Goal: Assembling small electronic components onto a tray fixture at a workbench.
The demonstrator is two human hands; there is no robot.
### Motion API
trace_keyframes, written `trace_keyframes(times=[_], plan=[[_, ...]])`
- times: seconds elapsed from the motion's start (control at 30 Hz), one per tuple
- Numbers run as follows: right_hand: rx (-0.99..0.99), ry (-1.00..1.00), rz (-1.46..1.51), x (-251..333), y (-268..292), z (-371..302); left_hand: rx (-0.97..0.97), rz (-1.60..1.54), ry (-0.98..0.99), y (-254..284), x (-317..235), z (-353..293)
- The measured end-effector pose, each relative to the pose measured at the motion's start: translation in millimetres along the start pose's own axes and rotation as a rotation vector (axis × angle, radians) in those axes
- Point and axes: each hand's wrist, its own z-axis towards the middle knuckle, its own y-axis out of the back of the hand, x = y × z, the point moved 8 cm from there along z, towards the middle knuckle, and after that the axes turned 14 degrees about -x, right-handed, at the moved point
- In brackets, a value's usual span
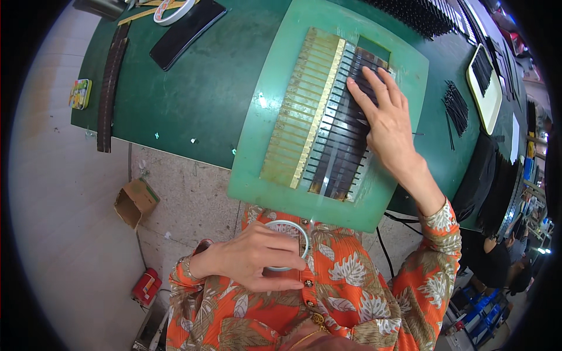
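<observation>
My left hand (256,256) is curled around a roll of tape (306,238), held close to my shirt front. A translucent strip (329,167), which looks like clear tape, runs lengthwise over a row of thin black rods (335,120). These rods lie side by side across a dark slotted plate (319,175), next to a brass-coloured slotted plate (293,120). Both plates rest on a green translucent board (249,158). My right hand (389,120) lies on the rods near the far end of the dark plate, fingers spread and pressing down. Its palm hides part of the plate's right edge.
On the dark green table (193,111) lie a black phone (186,36), another tape roll (173,11) and a dark brown strip (111,93). To the right are a bundle of black rods (455,108) and a cream tray (493,108). A cardboard box (137,202) stands on the floor.
</observation>
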Motion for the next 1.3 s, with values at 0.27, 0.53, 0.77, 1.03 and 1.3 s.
trace_keyframes(times=[0.27,0.53,0.77,1.03,1.3], plan=[[-0.022,0.010,-0.028,7.3,0.1,-11.4,0.021,-0.001,0.030,-4.1,5.6,-1.5],[-0.011,0.034,-0.001,17.1,7.5,-17.1,-0.006,-0.020,0.057,-7.6,15.3,-2.4],[0.044,-0.015,0.063,14.1,4.8,-19.2,0.070,-0.002,0.090,-8.1,22.7,-2.9],[-0.019,0.005,0.018,25.5,9.8,-27.4,0.090,-0.058,0.134,-7.9,35.5,-5.1],[-0.001,0.007,0.058,32.3,11.5,-36.5,0.092,-0.166,0.224,-1.3,53.0,-8.4]])
